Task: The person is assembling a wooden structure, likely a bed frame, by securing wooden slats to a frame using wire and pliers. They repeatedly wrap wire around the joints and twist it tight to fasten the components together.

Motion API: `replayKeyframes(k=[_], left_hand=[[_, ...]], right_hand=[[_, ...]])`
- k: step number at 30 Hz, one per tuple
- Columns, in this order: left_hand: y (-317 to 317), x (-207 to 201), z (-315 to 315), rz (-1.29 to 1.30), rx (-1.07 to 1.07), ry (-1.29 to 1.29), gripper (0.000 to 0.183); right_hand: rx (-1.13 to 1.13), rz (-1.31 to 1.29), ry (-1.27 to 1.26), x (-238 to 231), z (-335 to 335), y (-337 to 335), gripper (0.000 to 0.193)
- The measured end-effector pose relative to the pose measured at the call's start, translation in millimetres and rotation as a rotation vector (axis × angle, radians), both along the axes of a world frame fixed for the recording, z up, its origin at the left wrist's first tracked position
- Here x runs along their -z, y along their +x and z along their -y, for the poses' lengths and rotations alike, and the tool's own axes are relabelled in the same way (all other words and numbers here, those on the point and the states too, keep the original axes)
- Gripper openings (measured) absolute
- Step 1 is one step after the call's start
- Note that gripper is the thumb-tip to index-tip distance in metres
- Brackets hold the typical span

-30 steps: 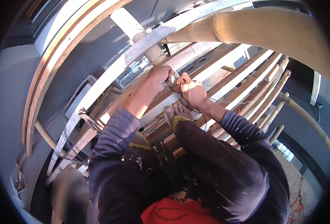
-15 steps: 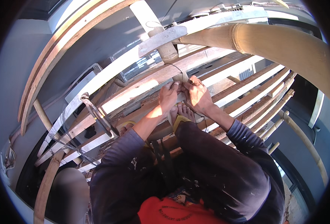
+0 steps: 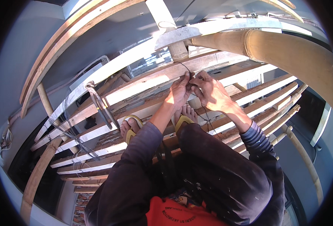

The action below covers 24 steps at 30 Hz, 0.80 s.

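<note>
A thin dark wire [image 3: 184, 66] loops over a sunlit wooden beam [image 3: 136, 89] in front of me. My left hand [image 3: 178, 92] pinches this wire just below the loop, its fingers closed. Right beside it, my right hand [image 3: 214, 94] has thumb and fingertips pressed together on the same wire, its back turned up. The fingers hide the exact spot where the wire is gripped. Below my right hand, thin dark strands [image 3: 207, 119] hang toward the slats. To the left, a pair of pincers [image 3: 100, 105] with dark handles hangs by its head on a pale beam.
My feet in yellow-strapped sandals [image 3: 130, 126] stand on parallel wooden slats with open gaps between. A thick bamboo pole [image 3: 287, 52] crosses at upper right. A tangle of wire [image 3: 74, 138] lies over the slats at left. An upright post [image 3: 162, 17] rises ahead.
The view has shifted, showing more slats at lower left. Both hands stay together at the wire; the right hand has turned and its fingers have opened out somewhat from a tighter fist.
</note>
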<state>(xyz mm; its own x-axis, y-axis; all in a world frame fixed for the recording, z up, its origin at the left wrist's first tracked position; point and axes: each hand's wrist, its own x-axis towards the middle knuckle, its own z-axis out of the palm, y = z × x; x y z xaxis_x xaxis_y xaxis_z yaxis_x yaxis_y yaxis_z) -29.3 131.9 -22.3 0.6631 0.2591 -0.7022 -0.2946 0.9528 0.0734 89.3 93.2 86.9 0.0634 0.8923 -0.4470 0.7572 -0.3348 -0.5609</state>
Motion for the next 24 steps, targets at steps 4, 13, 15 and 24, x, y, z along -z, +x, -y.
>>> replayKeyframes(k=[4,13,15,24], left_hand=[[4.0,-3.7,0.8,-0.077,0.031,0.015,0.022],[27.8,13.5,-0.1,-0.675,0.175,0.244,0.028],[24.5,21.4,6.5,-0.599,0.144,0.242,0.026],[41.1,-10.6,9.7,-0.694,0.364,0.514,0.027]], right_hand=[[0.011,-0.111,-0.049,-13.6,8.7,8.3,0.026],[-0.046,-0.098,-0.001,-38.3,0.2,-6.7,0.024],[-0.047,-0.126,-0.024,-51.8,-10.9,-13.0,0.022],[-0.505,-0.083,0.153,-120.4,-98.8,-75.9,0.027]])
